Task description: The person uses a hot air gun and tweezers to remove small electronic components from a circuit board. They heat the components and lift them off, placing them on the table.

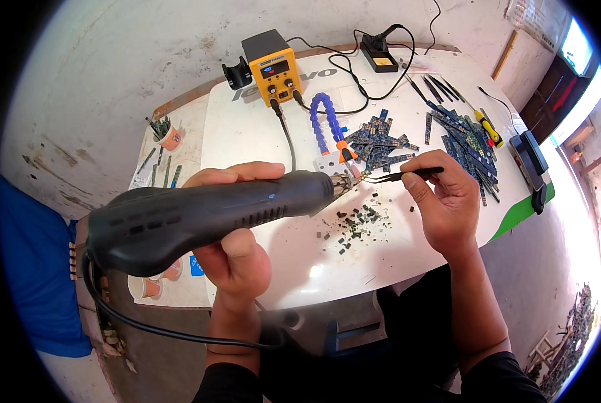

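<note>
My left hand [241, 265] is wrapped around a black hot air gun [200, 215], its metal nozzle facing right. Pinched in my right hand [453, 209] is a pair of black tweezers [425, 173]. Their tips reach left to just in front of the nozzle, beside a small metal holder [329, 163]. A bit of circuit board shows there; the nozzle partly hides it. Below lie scattered small black chips [359, 225]. A blue segmented arm [322, 111] with an orange end curves up behind the nozzle.
Narrow circuit boards lie in a middle heap [381, 140] and a right heap [472, 144]. Behind stand a yellow soldering station [273, 70] and an iron stand [380, 55]. A yellow screwdriver [488, 127], a black device [529, 161] and paper cups [171, 139] sit near the sides.
</note>
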A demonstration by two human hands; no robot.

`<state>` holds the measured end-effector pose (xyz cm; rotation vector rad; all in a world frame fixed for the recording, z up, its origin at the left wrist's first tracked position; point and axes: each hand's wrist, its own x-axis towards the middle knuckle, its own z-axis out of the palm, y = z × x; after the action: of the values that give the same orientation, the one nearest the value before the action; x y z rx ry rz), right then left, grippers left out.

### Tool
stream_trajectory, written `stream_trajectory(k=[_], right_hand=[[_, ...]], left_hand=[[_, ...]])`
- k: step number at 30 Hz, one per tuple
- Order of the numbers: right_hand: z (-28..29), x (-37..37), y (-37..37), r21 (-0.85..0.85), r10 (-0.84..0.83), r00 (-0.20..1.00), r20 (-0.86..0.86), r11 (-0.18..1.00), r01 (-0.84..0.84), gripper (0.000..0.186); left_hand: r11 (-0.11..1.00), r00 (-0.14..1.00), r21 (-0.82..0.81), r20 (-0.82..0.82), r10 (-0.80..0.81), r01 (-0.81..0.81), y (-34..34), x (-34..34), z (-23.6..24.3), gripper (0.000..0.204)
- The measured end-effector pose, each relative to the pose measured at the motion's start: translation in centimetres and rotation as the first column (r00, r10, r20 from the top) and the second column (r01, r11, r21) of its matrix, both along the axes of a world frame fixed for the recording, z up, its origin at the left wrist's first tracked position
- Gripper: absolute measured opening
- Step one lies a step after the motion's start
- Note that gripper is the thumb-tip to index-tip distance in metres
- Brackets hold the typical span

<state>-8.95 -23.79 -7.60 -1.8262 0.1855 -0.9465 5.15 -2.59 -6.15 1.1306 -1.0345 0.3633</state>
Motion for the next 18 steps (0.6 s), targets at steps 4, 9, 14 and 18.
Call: stream_trajectory(k=[4,9,14,18], right_hand=[[0.06,-0.04,0.03,0.0,-0.003,1.0,0.002,1.0,0.003,0.011],[-0.05,0.0,0.02,-0.004,-0.008,1.0,0.005,1.0,0.008,0.01],[-0.04,-0.01,-0.01,-0.013,-0.01,1.0,0.005,1.0,0.01,0.011],[0.13,-0.02,0.11,-0.014,-0.013,1.0,-0.003,1.0,0.013,0.011]], left_hand=[[1.0,1.0,-0.001,-0.013,-0.01,0.01,-0.01,0.01,0.05,0.06],[1.0,1.0,-0.005,-0.024,-0.014,0.013,-0.01,-0.02,-0.16,0.06],[0.999,0.999,-0.005,-0.018,-0.032,0.032,-0.07,0.03,-0.12,0.06],[1.0,1.0,-0.007,-0.007,-0.019,0.019,0.01,-0.02,-0.16,0.059]])
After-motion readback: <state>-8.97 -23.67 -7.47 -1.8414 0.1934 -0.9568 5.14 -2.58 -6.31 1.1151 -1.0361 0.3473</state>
